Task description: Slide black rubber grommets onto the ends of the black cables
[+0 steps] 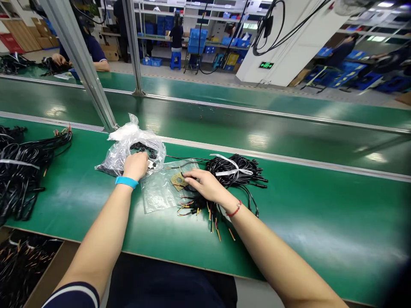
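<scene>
My left hand (136, 165), with a blue wristband, reaches into the mouth of a crumpled clear plastic bag (128, 143) holding small black parts; its fingers are curled and what they grip is hidden. My right hand (205, 184), a red string at the wrist, rests on a bundle of black cables (236, 171) tied with a white strip. Its fingertips press on one cable end beside a small tan gasket-like piece (177, 181), which lies on a flat clear bag (160, 190). Bare coloured wire ends (205, 214) fan out below the hand.
A large heap of black cables (19, 167) lies at the left on the green bench (321, 222). A box of more cables (22, 261) sits below left. A slanted metal post (86, 72) rises behind the bag. Another person (93, 51) works across the far belt.
</scene>
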The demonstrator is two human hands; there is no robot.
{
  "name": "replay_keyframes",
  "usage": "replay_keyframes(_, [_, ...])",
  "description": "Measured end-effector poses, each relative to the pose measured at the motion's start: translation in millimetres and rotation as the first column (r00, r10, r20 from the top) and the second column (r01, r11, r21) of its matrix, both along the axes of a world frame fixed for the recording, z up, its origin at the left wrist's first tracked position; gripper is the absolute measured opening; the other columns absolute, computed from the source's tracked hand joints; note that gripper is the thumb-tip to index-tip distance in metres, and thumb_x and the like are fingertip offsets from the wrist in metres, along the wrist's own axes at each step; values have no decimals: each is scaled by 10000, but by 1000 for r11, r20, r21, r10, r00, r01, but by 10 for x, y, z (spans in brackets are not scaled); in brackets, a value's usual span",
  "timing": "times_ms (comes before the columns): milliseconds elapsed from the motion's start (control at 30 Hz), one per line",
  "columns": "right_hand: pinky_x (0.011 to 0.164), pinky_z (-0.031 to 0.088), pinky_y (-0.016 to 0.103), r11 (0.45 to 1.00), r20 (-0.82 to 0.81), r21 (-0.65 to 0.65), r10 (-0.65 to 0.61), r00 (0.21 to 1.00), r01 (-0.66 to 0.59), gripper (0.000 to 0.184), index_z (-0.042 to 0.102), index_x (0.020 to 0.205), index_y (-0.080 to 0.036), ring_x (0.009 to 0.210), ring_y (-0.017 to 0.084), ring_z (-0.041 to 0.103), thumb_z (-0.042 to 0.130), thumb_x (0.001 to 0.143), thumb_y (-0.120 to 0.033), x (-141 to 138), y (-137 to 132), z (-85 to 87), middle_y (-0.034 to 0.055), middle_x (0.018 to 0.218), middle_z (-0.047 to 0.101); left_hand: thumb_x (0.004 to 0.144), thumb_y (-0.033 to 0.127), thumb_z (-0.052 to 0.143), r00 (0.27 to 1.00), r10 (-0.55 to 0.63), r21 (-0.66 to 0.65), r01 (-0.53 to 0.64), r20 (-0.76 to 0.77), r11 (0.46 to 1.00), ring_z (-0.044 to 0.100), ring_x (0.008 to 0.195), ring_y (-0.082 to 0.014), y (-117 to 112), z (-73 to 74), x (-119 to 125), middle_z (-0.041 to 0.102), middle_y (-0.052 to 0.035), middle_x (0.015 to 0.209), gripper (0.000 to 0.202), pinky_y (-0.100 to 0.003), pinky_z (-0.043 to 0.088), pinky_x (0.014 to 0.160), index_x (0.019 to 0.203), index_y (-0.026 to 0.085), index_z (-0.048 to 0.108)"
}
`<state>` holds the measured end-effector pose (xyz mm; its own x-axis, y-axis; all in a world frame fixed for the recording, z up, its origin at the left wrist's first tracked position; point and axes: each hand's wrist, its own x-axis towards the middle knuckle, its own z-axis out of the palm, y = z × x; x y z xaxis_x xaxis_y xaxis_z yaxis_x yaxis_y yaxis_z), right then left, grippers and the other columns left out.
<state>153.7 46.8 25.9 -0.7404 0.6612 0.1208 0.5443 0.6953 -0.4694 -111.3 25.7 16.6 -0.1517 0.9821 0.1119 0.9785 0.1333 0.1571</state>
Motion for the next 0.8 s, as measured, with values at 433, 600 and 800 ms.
replay_keyframes(433, [687,445,241,1000,-135,-18,-12,991,10,296,689,1065,-182,729,132,571,458,895,-110,167,-29,-139,27,784,630,916,147,448,757,-634,336,562,160,756,542,808,-179,-237,106,818,551,-75,851,213,-309,483,716,1028,124,627])
replay_keyframes(600, [614,418,223,985,-152,125,-98,984,118,294,686,1009,-175,649,124,532,410,919,-127,141,-71,-198,17,708,575,915,167,476,748,-599,223,556,286,800,532,774,-168,-223,91,802,532,-50,805,176,-301,469,690,945,128,645])
replay_keyframes(800, [609,438,234,960,-172,187,-174,970,206,289,673,984,-160,634,134,555,390,928,-139,82,-113,-260,38,724,608,915,158,445,749,-584,204,548,312,811,492,730,-164,-270,47,960,510,-38,754,221,-299,425,655,760,137,600])
